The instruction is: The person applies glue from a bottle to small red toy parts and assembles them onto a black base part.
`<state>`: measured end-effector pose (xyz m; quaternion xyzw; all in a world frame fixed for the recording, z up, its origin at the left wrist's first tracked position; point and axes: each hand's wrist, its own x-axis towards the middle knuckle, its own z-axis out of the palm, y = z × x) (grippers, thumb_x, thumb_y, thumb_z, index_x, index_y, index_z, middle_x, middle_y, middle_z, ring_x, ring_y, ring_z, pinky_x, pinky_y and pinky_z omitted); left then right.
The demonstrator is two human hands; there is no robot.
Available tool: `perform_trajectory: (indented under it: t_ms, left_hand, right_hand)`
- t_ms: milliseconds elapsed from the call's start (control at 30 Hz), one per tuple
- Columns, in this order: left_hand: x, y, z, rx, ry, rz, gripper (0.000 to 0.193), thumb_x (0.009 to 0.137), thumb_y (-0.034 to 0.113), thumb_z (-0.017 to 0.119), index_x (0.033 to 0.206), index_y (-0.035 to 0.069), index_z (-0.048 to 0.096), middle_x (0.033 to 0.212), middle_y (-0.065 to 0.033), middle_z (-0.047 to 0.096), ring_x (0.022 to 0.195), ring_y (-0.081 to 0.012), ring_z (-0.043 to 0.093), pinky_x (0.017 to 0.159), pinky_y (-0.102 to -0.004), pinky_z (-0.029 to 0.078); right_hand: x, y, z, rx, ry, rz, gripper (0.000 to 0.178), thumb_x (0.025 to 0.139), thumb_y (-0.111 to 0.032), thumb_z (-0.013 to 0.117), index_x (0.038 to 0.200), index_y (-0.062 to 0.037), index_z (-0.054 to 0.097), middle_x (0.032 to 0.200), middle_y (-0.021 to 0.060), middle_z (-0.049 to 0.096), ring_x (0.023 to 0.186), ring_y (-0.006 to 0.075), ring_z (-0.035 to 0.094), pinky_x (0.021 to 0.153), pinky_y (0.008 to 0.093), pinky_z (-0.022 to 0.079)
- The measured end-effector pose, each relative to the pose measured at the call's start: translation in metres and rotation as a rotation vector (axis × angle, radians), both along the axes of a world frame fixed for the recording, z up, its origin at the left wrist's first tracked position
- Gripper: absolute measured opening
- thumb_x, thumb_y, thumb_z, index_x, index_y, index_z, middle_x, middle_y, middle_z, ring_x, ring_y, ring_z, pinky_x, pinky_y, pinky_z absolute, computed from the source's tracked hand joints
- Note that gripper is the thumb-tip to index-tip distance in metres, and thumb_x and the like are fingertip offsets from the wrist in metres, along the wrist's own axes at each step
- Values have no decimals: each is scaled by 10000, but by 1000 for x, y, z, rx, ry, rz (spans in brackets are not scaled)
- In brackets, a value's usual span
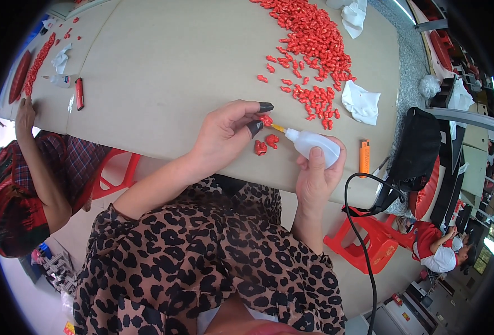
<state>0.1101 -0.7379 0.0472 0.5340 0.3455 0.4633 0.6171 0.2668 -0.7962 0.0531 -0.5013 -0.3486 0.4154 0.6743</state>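
Observation:
Between the black-covered thumb and forefinger of my left hand point(224, 131) is a small red knobbly piece point(266, 120). My right hand point(321, 173) is wrapped round a white squeeze bottle point(317, 148), tilted so its thin yellowish nozzle point(278, 128) points left. The nozzle's tip meets or nearly meets the held piece; I cannot tell which. Just below the nozzle, two red clumps point(266, 144) lie on the table. Farther off, a big heap of similar red pieces point(308, 39) spreads over the far right of the table, thinning out toward my hands.
White crumpled tissue point(361, 103) and an orange lighter point(365, 157) lie at the right, near a black bag point(420, 145) with a cable. At left, a co-worker's hand point(25, 119) touches a row of red pieces point(37, 64); a red lighter point(79, 94) and small bottle point(61, 81) lie nearby.

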Motion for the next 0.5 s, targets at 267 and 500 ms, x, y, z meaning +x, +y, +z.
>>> perform_trajectory:
  t_ms: [267, 500]
  left_hand:
    - [2, 1, 0, 1, 8, 3, 267, 770, -90, 467, 1024, -17, 508, 928, -80, 525, 874, -123, 543, 762, -230, 453]
    - [2, 3, 1, 3, 24, 6, 265, 770, -87, 467, 1022, -18, 509, 925, -82, 522, 870, -125, 543, 761, -230, 453]
  right_hand:
    - [1, 1, 2, -3, -16, 5, 320, 792, -133, 554, 1032, -24, 371, 858, 71, 511, 604, 106, 472, 510, 202, 356]
    - [3, 2, 3, -17, -7, 15, 298, 786, -112, 559, 996, -9, 374, 877, 102, 513, 617, 108, 487, 541, 207, 416]
